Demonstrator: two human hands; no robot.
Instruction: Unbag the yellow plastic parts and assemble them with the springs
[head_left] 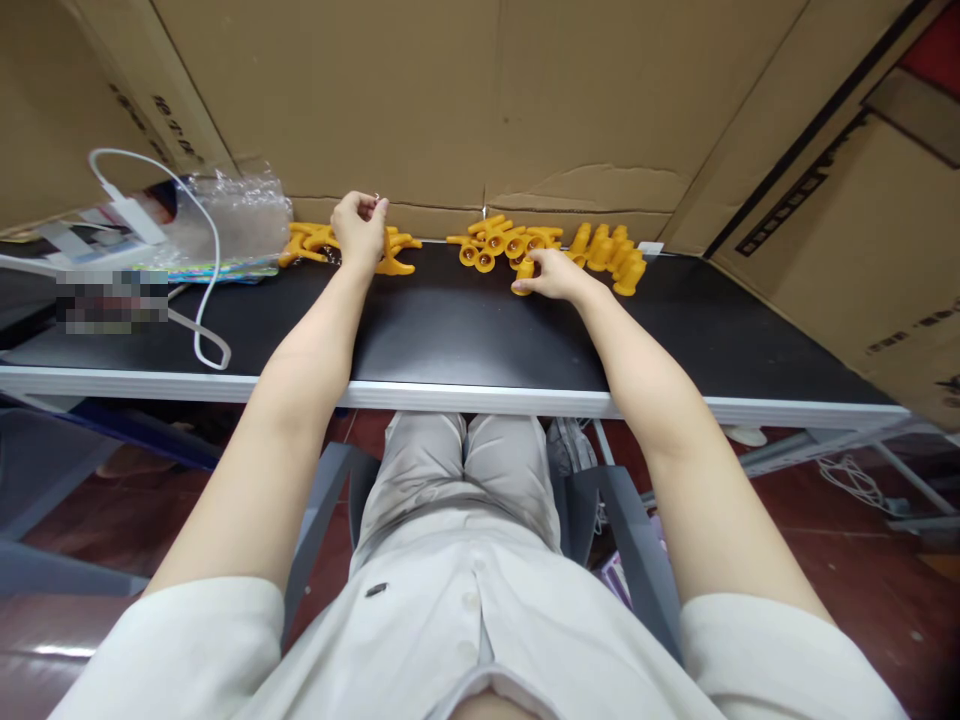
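Note:
My left hand (361, 232) is raised over the left part of the table, thumb and fingers pinched on a small shiny metal ring (377, 197). Just below and right of it is a curved yellow plastic piece (395, 266); whether it hangs from the ring or lies on the table I cannot tell. More curved yellow pieces (306, 242), some with small chains, lie to its left. My right hand (553, 274) grips a yellow flared plastic piece (523, 272) that stands upright on the table. Behind it are several similar pieces lying with round open ends (495, 243) towards me.
Upright yellow flared pieces (628, 272) stand right of my right hand. Clear plastic bags (236, 215) and a white cable (217, 245) lie on the left. Cardboard (480, 100) walls the back and right side of the black table (465, 335). Its pale front edge (480, 398) crosses above my lap.

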